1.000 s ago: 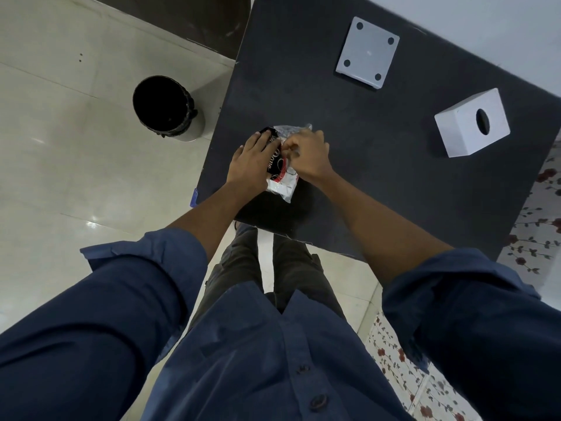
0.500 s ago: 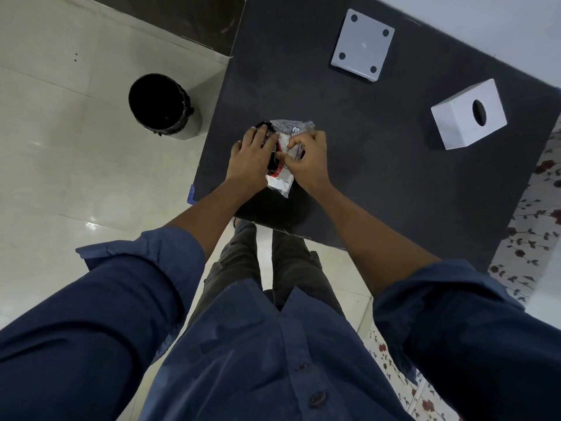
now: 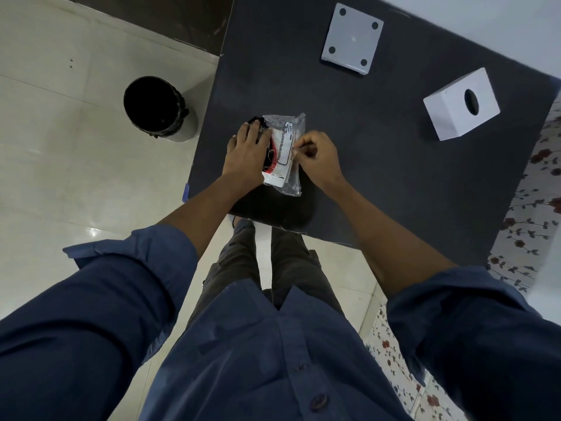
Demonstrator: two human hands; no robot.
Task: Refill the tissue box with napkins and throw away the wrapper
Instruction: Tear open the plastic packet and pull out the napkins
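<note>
A pack of napkins in a clear printed plastic wrapper point(image 3: 283, 147) lies near the front left of the dark table point(image 3: 379, 165). My left hand point(image 3: 247, 154) lies flat on the pack's left side and holds it down. My right hand point(image 3: 317, 156) pinches the wrapper's right edge between thumb and fingers. The white tissue box cover point(image 3: 461, 103), with an oval hole in its top, stands at the right of the table. Its flat white base plate point(image 3: 352, 39), with a round foot at each corner, lies at the back.
A black-lined waste bin point(image 3: 154, 106) stands on the pale tiled floor left of the table. A flower-patterned surface point(image 3: 534, 189) borders the table on the right. My legs are against the table's front edge.
My right hand has slid from on top of the pack to its right edge and now pinches the wrapper there. More of the pack's printed face shows. My left hand stays on it.
</note>
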